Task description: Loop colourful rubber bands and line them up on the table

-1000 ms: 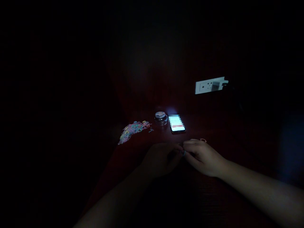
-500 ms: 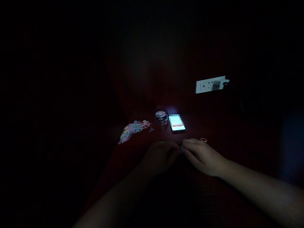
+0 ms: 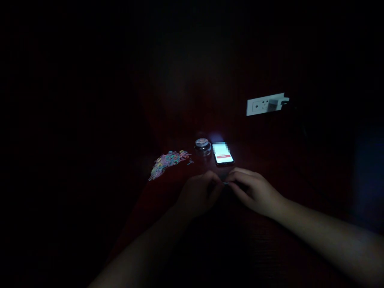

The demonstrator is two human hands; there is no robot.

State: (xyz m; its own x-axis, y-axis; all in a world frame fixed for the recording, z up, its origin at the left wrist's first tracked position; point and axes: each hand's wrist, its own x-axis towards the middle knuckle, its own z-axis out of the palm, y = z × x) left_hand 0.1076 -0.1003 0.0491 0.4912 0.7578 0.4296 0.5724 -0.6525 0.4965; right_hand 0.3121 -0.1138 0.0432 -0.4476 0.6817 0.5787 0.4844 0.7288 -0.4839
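Observation:
Between the fingertips of both hands is a small pale elastic band (image 3: 225,183), seen only as a thin light strip. My left hand (image 3: 200,191) pinches one end of it, thumb against fingers, in deep shadow. From the other side my right hand (image 3: 253,189) grips the opposite end with thumb and fingertips. Both hands are just in front of a lit phone (image 3: 224,157). Farther left lies a heap of small multicoloured elastic bands (image 3: 168,163), with a few loose ones (image 3: 190,162) at its right side.
A clear jar with a lid (image 3: 202,148) stands left of the phone, near the wall. On the wall at the right is a white socket plate (image 3: 264,105) with a plug in it and a dark cable. The dark red table (image 3: 150,212) is dimly lit.
My hands have risen slightly and their fingertips have drawn a little apart, showing the strip between them. The orange ring beyond my right hand is no longer visible.

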